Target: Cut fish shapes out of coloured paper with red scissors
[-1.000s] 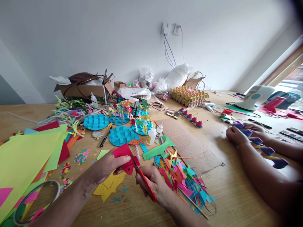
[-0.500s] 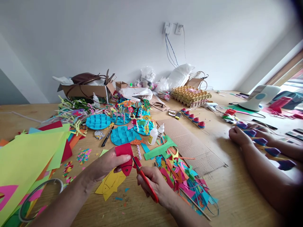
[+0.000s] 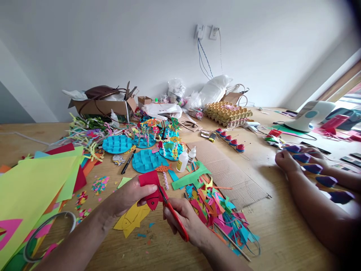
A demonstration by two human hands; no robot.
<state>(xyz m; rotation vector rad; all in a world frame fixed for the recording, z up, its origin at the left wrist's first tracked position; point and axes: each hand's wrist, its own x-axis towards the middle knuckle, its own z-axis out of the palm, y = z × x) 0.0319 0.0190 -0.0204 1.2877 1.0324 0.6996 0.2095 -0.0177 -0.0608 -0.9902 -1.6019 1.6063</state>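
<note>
A red paper fish [image 3: 152, 201] with a drawn eye and gill line is pinched between the thumb and fingers of my left hand [image 3: 141, 191]. My right hand [image 3: 180, 216] grips red-handled scissors [image 3: 175, 217], whose blades lie against the right side of the red paper. Just below my left hand, yellow paper [image 3: 132, 219] with a fish drawn on it rests on the table. Small blue paper bits are scattered near it. Beyond my hands stand two white glue bottles [image 3: 182, 162], beside a blue woven paper disc [image 3: 148, 161] and an orange paper fish [image 3: 163, 168].
Colored paper sheets [image 3: 36, 184] and a tape roll [image 3: 28, 248] lie at left. A heap of paper scraps [image 3: 217, 205] and a cardboard piece [image 3: 225, 171] are at right. Another person's arms [image 3: 310, 203] hold a painted egg-carton strip [image 3: 313, 168]. Egg trays [image 3: 228, 114] sit at the back.
The scissors and red paper have shifted slightly against each other at the cut. At right, the other person's hands and the painted strip have moved a little.
</note>
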